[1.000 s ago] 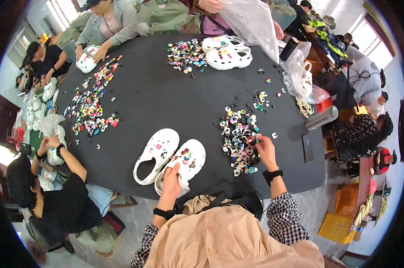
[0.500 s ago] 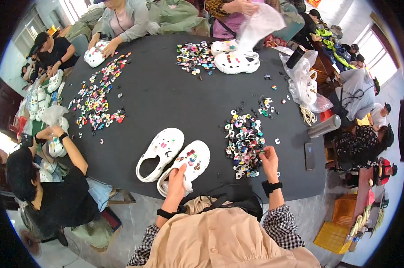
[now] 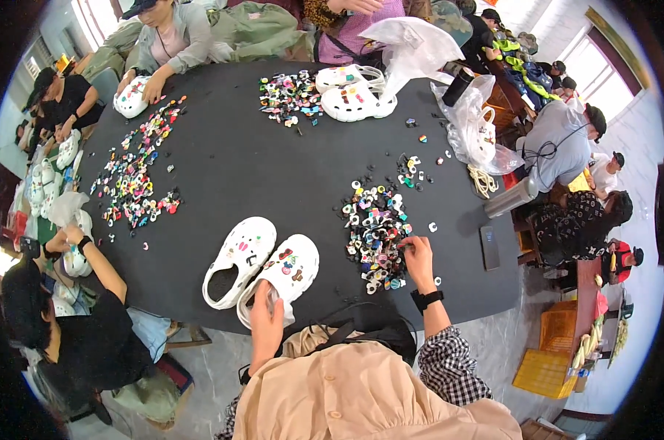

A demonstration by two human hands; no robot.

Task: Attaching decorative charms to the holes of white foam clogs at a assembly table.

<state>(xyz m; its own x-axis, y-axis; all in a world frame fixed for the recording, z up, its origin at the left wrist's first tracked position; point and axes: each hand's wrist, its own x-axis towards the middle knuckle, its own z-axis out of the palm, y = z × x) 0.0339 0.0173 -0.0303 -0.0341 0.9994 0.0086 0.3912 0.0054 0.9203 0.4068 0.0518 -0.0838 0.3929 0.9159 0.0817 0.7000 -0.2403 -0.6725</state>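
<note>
Two white clog shoes stand side by side near the table's front edge, charms on their toes. My left hand (image 3: 267,323) grips the nearer, right-hand clog (image 3: 294,271) at its foot opening, the thumb along its side and clear plastic by the fingers. Touching it on the left is the other clog (image 3: 242,253), which no hand holds. To the right lies a heap of small colourful shoe charms (image 3: 376,227). My right hand (image 3: 419,258) is at the heap's right edge, fingertips pinched together; whatever is between them is too small to make out.
Across the table (image 3: 236,154) lie another charm heap (image 3: 137,176) and a white clog pair (image 3: 358,101) with a plastic bag (image 3: 413,48). At right are a tumbler (image 3: 512,198) and a phone (image 3: 489,247). Several people work around the table.
The whole view has shifted, so the table's things sit further left in the picture. My left hand has slid back toward the clog's opening. My right hand stays at the heap's edge.
</note>
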